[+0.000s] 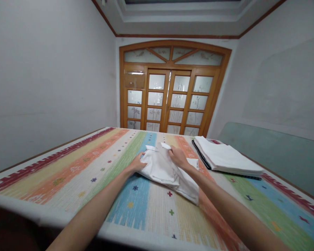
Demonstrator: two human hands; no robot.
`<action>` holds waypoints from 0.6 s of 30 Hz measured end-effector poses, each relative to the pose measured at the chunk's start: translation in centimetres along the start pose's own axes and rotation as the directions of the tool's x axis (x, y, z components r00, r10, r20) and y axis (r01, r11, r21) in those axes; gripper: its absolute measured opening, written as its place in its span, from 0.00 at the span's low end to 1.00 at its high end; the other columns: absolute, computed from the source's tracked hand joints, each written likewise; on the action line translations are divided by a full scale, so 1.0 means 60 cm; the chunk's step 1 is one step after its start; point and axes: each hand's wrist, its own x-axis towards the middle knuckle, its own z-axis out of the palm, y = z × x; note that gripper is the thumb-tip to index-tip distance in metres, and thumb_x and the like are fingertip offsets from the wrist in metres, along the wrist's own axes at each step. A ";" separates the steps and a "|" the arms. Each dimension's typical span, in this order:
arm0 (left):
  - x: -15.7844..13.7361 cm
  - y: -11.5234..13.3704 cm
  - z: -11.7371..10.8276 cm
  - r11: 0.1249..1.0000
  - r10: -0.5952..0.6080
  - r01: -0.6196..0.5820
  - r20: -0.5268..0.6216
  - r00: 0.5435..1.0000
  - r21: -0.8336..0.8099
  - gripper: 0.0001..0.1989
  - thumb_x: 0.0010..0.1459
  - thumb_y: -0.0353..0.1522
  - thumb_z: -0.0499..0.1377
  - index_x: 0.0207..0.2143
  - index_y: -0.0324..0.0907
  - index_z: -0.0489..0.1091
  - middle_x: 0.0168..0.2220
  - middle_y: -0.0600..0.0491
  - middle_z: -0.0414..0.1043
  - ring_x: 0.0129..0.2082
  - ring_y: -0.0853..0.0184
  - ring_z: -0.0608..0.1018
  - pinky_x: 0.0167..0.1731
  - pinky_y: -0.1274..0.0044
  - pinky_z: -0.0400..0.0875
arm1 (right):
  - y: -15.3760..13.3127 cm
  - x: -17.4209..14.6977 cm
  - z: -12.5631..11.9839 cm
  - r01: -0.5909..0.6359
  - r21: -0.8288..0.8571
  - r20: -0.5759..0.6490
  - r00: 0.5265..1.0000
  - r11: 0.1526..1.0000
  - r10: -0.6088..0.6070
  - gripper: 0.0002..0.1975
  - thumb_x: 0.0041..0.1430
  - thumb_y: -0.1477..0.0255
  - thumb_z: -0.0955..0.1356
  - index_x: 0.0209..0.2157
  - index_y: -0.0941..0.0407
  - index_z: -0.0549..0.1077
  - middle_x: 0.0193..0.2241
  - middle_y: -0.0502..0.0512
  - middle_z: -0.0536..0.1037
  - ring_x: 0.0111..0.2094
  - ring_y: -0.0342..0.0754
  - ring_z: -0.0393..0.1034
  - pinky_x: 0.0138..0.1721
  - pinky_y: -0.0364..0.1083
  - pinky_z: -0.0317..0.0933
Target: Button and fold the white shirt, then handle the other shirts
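Observation:
A crumpled white shirt (pixel 159 167), with collar-like flaps at its far edge, lies partly bunched on the striped tablecloth (pixel 102 174). My left hand (pixel 138 163) is closed on its left side, the thumb lying over the fabric and the other fingers mostly hidden. On the other side, my right hand (pixel 177 156) pinches the cloth near the right-hand flap. One loose part of the shirt spreads toward the right, passing beneath my right forearm.
To the right lies a neat stack of folded white cloth (pixel 225 157) on something flat and black (pixel 201 155). A pale green panel (pixel 272 150) stands along the table's right side. Wooden glazed doors (pixel 170 101) are beyond the far edge.

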 end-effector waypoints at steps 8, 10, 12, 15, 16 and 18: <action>0.013 0.005 -0.048 0.987 -0.086 0.085 0.002 0.996 0.137 0.11 0.42 0.24 0.58 0.32 0.38 0.75 0.33 0.53 0.78 0.35 0.63 0.77 0.34 0.79 0.68 | 0.154 0.022 -0.046 -0.248 0.270 -0.293 0.899 0.930 0.325 0.14 0.56 0.75 0.57 0.30 0.59 0.73 0.30 0.60 0.77 0.33 0.50 0.69 0.31 0.42 0.57; 0.016 0.004 -0.065 0.976 -0.109 0.114 -0.037 0.993 0.185 0.08 0.43 0.26 0.59 0.29 0.38 0.75 0.30 0.53 0.77 0.33 0.63 0.77 0.31 0.79 0.66 | 0.189 0.017 -0.051 -0.312 0.367 -0.258 0.871 0.876 0.418 0.13 0.55 0.74 0.57 0.29 0.59 0.72 0.27 0.58 0.76 0.29 0.48 0.69 0.27 0.41 0.57; 0.018 0.002 -0.080 0.960 -0.132 0.149 -0.086 0.988 0.238 0.05 0.45 0.28 0.58 0.25 0.38 0.74 0.26 0.53 0.75 0.32 0.63 0.76 0.28 0.79 0.64 | 0.216 0.009 -0.052 -0.356 0.477 -0.191 0.850 0.804 0.491 0.13 0.55 0.74 0.58 0.30 0.59 0.72 0.25 0.56 0.76 0.24 0.46 0.69 0.23 0.40 0.57; 0.019 -0.002 -0.091 0.932 -0.155 0.190 -0.137 0.978 0.307 0.04 0.43 0.27 0.58 0.20 0.38 0.72 0.20 0.53 0.71 0.30 0.62 0.75 0.27 0.78 0.62 | 0.237 -0.004 -0.052 -0.408 0.516 -0.122 0.835 0.753 0.536 0.12 0.54 0.74 0.59 0.30 0.59 0.73 0.23 0.55 0.75 0.21 0.45 0.69 0.21 0.39 0.58; 0.019 -0.003 -0.092 0.925 -0.158 0.196 -0.142 0.977 0.324 0.04 0.42 0.26 0.58 0.18 0.39 0.71 0.19 0.54 0.70 0.30 0.62 0.75 0.28 0.78 0.62 | 0.240 -0.008 -0.051 -0.421 0.498 -0.096 0.842 0.758 0.530 0.11 0.53 0.74 0.60 0.29 0.59 0.74 0.21 0.55 0.75 0.21 0.45 0.69 0.21 0.39 0.58; 0.019 -0.005 -0.090 0.918 -0.152 0.193 -0.141 0.978 0.348 0.05 0.39 0.24 0.57 0.16 0.39 0.70 0.18 0.53 0.69 0.30 0.61 0.75 0.30 0.77 0.63 | 0.241 -0.014 -0.049 -0.434 0.456 -0.008 0.871 0.777 0.491 0.10 0.51 0.76 0.61 0.26 0.60 0.73 0.19 0.54 0.74 0.19 0.45 0.70 0.20 0.38 0.58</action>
